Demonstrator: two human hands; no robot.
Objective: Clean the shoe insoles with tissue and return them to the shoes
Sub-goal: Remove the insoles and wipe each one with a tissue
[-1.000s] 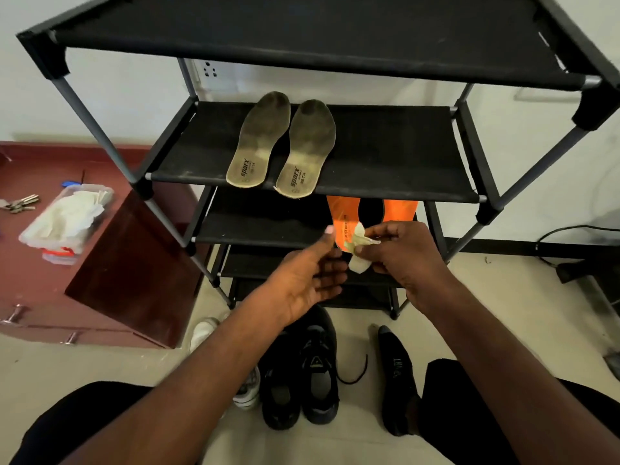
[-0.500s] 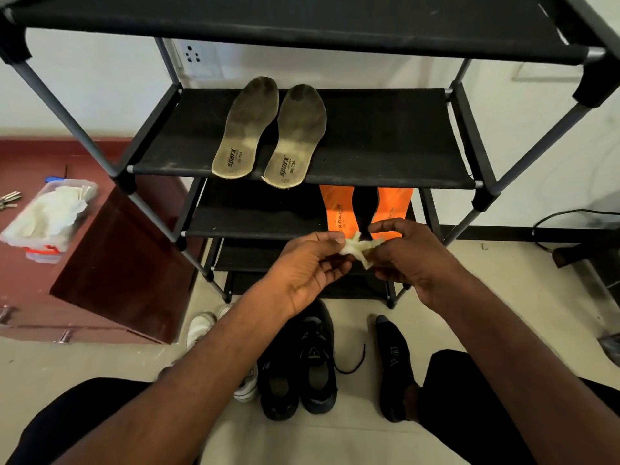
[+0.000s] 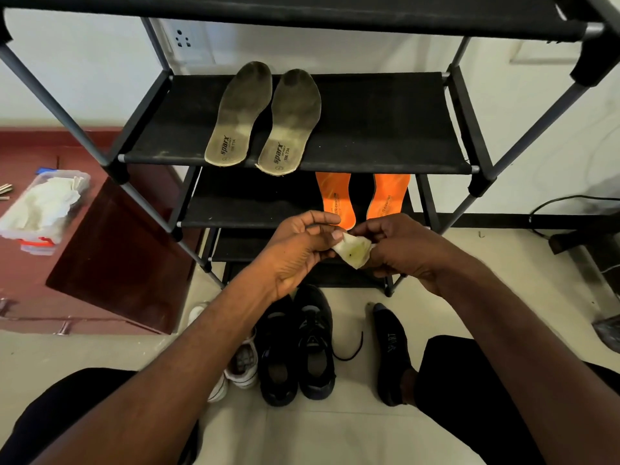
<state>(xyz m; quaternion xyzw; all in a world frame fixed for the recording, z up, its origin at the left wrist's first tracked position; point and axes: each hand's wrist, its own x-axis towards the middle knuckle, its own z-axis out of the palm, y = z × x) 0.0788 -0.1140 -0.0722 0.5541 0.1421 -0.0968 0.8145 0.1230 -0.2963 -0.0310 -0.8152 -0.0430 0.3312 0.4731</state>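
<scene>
we see the left hand (image 3: 295, 250) and the right hand (image 3: 399, 250) meeting in front of the shoe rack (image 3: 369, 129), both pinching the same small piece of tissue (image 3: 353, 251). the left thumb and fingers curl on its left edge, the right fingers grip its right edge, and the tissue is stretched flat between them, with a yellowish stain and a dark speck on it.

just behind the hands, on the lower shelf, lie two orange insoles (image 3: 335, 199) side by side, heels toward us; the fingertips overlap their heel ends in the view, though we cannot tell whether they touch. on the shelf above, to the left, two grey, dirty insoles (image 3: 265, 119) lie side by side, printed "sparx" at the heels, heels at the front edge.

below the hands, on the pale floor, a pair of black shoes (image 3: 298, 350) stands close together, a loose lace trailing to the right. a white shoe (image 3: 238, 360) lies just beside them on the left, partly hidden by the left forearm. to the right is a foot in a black sock (image 3: 391, 344).

at far left, on a red-brown surface (image 3: 33, 297), sits a clear plastic box (image 3: 40, 209) holding white tissues, with what may be keys at the frame edge. a wall socket (image 3: 183, 36) shows behind the rack, and a black cable (image 3: 563, 203) runs along the wall at right.
</scene>
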